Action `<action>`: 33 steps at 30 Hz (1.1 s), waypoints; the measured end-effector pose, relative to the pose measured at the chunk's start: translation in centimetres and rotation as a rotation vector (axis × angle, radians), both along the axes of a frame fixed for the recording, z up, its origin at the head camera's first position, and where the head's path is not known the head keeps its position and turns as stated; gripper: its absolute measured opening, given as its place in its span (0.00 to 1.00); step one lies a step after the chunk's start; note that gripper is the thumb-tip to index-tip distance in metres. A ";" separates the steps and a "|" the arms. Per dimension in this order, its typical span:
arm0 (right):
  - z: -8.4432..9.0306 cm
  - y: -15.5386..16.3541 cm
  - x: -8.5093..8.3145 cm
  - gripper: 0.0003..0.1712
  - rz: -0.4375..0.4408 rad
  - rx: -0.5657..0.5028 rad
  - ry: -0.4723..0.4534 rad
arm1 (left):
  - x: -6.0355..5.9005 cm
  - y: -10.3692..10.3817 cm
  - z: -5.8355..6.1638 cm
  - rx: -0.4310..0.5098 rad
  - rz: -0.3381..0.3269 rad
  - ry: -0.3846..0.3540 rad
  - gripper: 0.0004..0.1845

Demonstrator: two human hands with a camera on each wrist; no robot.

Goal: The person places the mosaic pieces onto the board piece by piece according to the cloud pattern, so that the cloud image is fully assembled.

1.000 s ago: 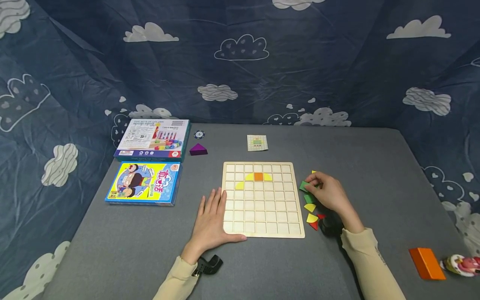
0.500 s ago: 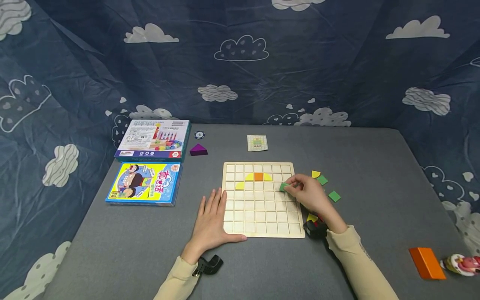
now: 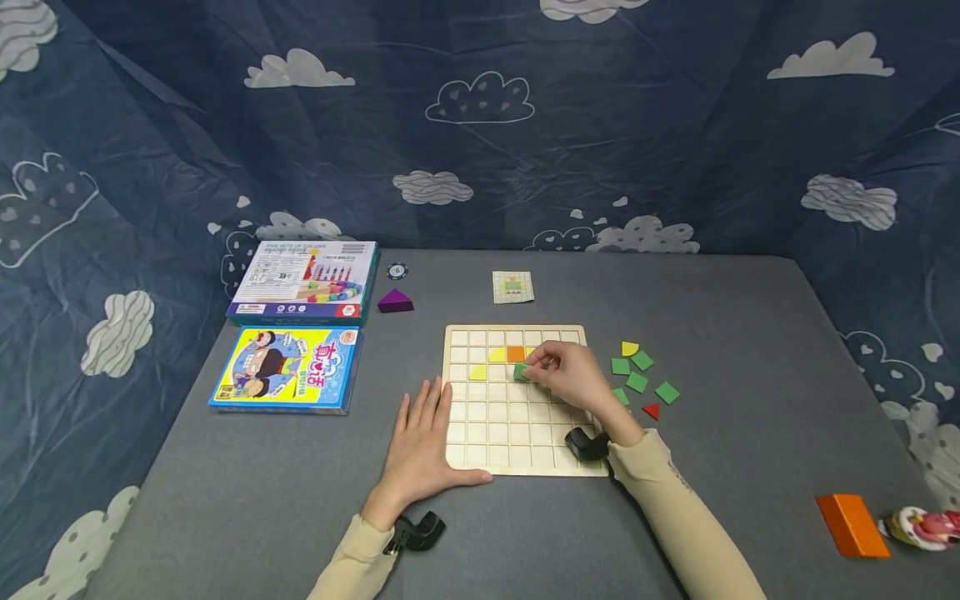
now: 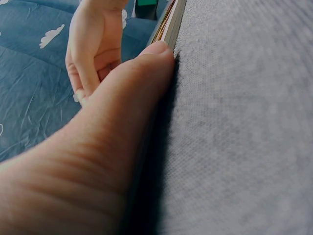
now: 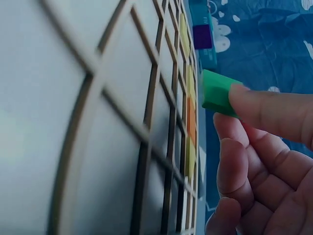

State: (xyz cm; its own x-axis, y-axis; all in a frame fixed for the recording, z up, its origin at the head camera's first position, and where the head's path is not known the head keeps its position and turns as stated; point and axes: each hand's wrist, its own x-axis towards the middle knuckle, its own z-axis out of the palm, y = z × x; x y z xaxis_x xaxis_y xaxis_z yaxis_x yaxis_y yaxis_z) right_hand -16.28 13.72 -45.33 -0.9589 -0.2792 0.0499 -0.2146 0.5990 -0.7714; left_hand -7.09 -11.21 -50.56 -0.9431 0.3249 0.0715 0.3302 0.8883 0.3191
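Green tile [image 3: 521, 372], pinched in right hand [image 3: 572, 379], has moved from beside the grid board [image 3: 517, 467] to just below its orange tile [image 3: 516, 353]. Placement looks imminent. Left hand [image 3: 422, 446] stays flat, fingers straight, on the board's near-left corner.

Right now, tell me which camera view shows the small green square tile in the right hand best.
The right wrist view: the small green square tile fills it close up, pinched at the fingertips. The head view shows it tiny; the left wrist view does not show it clearly.
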 end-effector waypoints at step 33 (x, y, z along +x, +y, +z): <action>-0.2 -3.8 -0.9 0.02 0.001 0.124 -0.020 | 0.0 0.0 0.0 0.002 -0.001 -0.005 0.72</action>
State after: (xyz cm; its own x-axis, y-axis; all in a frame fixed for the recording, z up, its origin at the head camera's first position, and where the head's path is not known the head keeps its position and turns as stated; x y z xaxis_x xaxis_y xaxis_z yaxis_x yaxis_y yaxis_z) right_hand -17.18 9.94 -45.56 -0.9590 -0.2833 -0.0044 -0.2006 0.6898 -0.6956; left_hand -7.04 -11.24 -50.61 -0.9432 0.3253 0.0676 0.3292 0.8876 0.3222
